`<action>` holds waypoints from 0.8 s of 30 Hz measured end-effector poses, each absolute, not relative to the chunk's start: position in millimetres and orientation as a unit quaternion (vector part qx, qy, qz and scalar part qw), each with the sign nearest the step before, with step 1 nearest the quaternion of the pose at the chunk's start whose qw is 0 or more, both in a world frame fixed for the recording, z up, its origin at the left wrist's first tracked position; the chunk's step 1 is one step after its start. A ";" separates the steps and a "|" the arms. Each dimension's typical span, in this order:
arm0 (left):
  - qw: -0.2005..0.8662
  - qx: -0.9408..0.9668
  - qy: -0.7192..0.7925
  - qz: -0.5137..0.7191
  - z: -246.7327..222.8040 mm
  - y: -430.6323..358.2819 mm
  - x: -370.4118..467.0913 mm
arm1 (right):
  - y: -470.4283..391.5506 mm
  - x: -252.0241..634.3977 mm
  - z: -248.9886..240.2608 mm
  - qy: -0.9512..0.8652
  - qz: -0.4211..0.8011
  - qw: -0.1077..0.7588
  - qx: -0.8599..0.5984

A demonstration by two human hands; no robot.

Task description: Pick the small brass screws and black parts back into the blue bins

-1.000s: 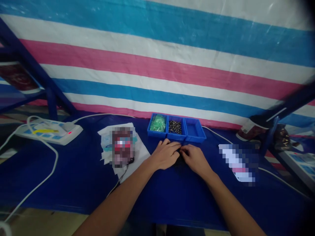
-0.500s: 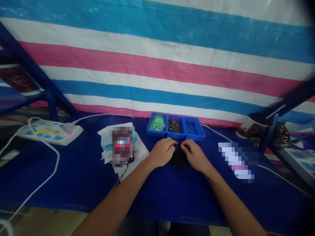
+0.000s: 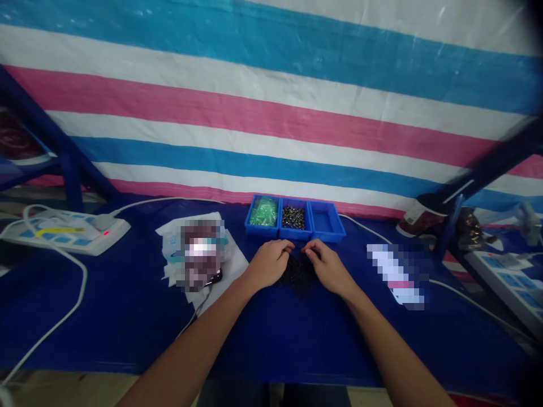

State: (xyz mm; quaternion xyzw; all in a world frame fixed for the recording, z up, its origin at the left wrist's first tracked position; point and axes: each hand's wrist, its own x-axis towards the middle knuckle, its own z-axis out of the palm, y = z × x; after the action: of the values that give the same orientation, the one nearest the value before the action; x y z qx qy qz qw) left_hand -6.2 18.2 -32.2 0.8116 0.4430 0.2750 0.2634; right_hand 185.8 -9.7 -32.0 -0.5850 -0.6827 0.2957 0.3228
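Observation:
On the blue table a loose heap of small, thin black pieces (image 3: pixel 297 277) lies between my hands. My left hand (image 3: pixel 267 264) curls over the heap's left side, thumb and fingers pinched together. Opposite it, my right hand (image 3: pixel 327 267) is closed in a similar pinch, its fingertips just apart from those of the left. Whatever either pinch holds is too small to make out. Just beyond the fingers stand three joined blue bins: a bin with green plastic-wrapped material (image 3: pixel 263 212), a bin of small dark metallic parts (image 3: pixel 293 217), and a right-hand bin (image 3: pixel 327 221).
White paper and packaging (image 3: pixel 231 254) with a blurred-out object lie at left. A power strip (image 3: pixel 68 230) with white cables is farther left. At right are a lit, pixelated phone-like device (image 3: pixel 394 277), a cup (image 3: pixel 418 216) and another power strip (image 3: pixel 504 288). A striped sheet (image 3: pixel 271 113) hangs behind.
The whole view has shifted slightly, so the table items appear farther left. Both hands stay pinched over the black pieces, and more of the heap shows between them.

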 end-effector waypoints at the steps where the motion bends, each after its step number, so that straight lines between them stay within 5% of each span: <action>1: 0.274 0.811 0.438 0.274 -32.4 18.2 -6.4 | -9.8 185.7 -32.2 -0.683 0.301 0.323 -0.582; 10: 0.302 0.761 0.440 0.370 -16.7 14.2 -3.5 | -9.0 183.8 -26.1 -0.618 0.355 0.447 -0.541; 24: 0.501 0.685 0.368 0.380 -8.0 4.1 -3.0 | -20.7 177.4 -15.6 -0.641 0.363 0.466 -0.491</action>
State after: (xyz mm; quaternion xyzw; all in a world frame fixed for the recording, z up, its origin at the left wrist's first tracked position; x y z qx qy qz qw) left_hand -3.0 4.1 -8.0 0.6847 0.3683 0.3805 0.5008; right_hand 177.4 -20.7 -15.6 -0.4906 -0.6405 0.3635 0.4658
